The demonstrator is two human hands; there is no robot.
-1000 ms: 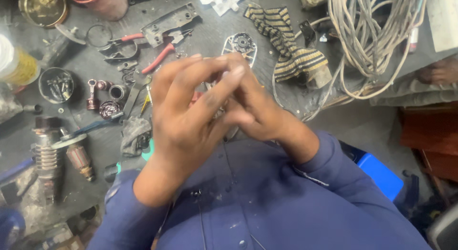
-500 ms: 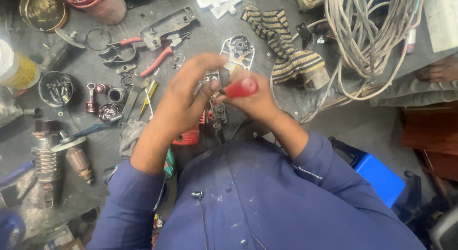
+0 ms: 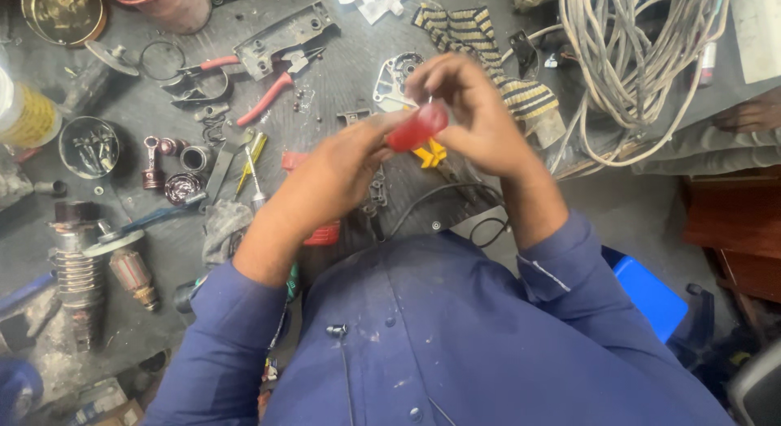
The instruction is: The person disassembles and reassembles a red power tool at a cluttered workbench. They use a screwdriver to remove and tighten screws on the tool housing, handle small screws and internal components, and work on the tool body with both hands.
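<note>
Two hands work a red-handled tool above a cluttered desk [image 3: 342, 76].

The right hand [image 3: 480, 121] is closed around the red screwdriver handle [image 3: 417, 126], raised over the desk; the left hand [image 3: 338, 174] curls at its lower end, contents hidden. The handle could slip, dropping among the loose parts, red pliers [image 3: 264, 99] included.

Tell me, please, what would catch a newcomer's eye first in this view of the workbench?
Most striking is the red tool handle at the centre, held in the grip of the right hand, with the left hand against its lower end. To the upper left lie red-handled pliers on the dark, cluttered bench. At the upper right sits a big coil of grey cable.
</note>
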